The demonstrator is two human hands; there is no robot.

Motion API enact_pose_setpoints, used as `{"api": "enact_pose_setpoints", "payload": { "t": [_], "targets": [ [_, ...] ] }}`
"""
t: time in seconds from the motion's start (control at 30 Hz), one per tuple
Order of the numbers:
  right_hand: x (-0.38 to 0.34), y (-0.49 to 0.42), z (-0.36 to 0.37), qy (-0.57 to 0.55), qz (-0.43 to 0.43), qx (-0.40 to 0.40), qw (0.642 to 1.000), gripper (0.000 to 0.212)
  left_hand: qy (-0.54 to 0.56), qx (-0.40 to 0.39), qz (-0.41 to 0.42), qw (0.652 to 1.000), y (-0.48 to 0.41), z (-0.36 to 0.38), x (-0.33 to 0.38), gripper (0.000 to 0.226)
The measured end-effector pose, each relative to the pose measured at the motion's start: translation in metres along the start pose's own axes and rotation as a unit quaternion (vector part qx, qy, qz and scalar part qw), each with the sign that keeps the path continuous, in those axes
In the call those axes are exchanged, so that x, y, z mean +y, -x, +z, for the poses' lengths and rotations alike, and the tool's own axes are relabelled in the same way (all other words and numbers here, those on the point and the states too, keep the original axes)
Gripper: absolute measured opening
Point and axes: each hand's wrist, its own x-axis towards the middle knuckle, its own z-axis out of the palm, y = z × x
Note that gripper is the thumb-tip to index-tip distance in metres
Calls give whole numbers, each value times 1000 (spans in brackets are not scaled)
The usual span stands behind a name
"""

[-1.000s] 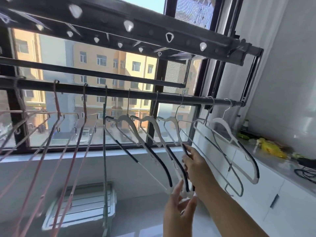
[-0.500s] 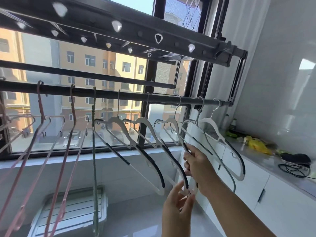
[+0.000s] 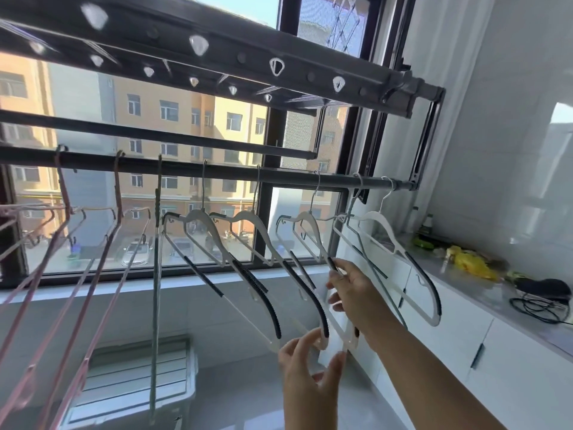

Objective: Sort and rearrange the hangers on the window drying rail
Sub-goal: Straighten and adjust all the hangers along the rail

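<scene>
Hangers all hang on the drying rail [image 3: 279,175], which runs across the window from left edge to its bracket at the right end. Toward the rail's left end: pink hangers [image 3: 93,268] grouped together, then one grey hanger [image 3: 156,274] hanging edge-on. Middle to right end: white hangers w/ black grip sleeves [image 3: 254,274], spaced unevenly, some arms overlapping.

Right hand [image 3: 356,293]: fingers curled round the arm of one white hanger [image 3: 310,237] near the rail's right part, gripping it. Left hand [image 3: 310,373]: below, fingers spread, thumb and forefinger pinching at the lower tips of the white hangers — full grip or just touching, can't tell.

Progress, as a judgement: colours look sorted already (pink / grey / white). Left to do: even out the white group's spacing, untangle overlaps, approx. last third of the job. The 2 hangers nearest the bracket seem crossed, prob. need separating too.
</scene>
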Motion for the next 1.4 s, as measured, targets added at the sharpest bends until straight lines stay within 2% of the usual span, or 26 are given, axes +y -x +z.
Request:
{"api": "enact_pose_setpoints", "payload": {
  "t": [0.03, 0.1, 0.13, 0.2, 0.27, 0.33, 0.43, 0.47, 0.6, 0.73, 1.2, 1.27, 1.33, 1.4],
  "targets": [
    [0, 1, -1, 84, -34, 38, 995, 36, -6, 7, 10, 1000, 0, 0, -1, 34],
    [-6, 7, 0, 219, -160, 144, 952, 37, -32, 19, 46, 998, 0, 0, -2, 34],
    [-12, 11, 2, 233, -227, 166, 931, 35, -45, 26, 65, 997, 1, 0, -3, 34],
    [-22, 13, 12, 236, -290, 140, 917, 32, -64, 42, 98, 992, 1, 0, -2, 32],
    [-26, 11, 25, 229, -267, 81, 933, 38, -86, 45, 125, 987, 0, 0, 0, 32],
    [-26, 5, 33, 208, -184, -3, 961, 44, -95, 37, 140, 985, -2, -1, 1, 31],
    [-24, 1, 37, 78, -80, -83, 990, 40, -87, 17, 112, 990, -5, -4, -1, 21],
    [-22, 0, 38, 52, -70, -81, 993, 38, -86, 8, 104, 991, -6, -5, -2, 19],
    [-15, -3, 39, 62, -82, -40, 994, 37, -99, -11, 109, 989, -10, -6, -3, 21],
    [-13, -3, 38, 49, -77, -33, 995, 37, -100, -13, 121, 988, -10, -3, -5, 20],
    [-16, 2, 37, 53, -59, -55, 995, 37, -138, -34, 147, 979, -4, -10, -13, 16],
    [-18, 4, 35, 151, -87, -36, 984, 42, -145, -17, 182, 972, 3, -15, -19, 24],
    [-23, 10, 36, 232, -162, 30, 959, 44, -159, 41, 247, 955, 10, -25, -25, 21],
    [-35, 17, 41, 215, -257, 66, 940, 40, -172, 115, 296, 933, 16, -34, -27, 17]
  ]
}}
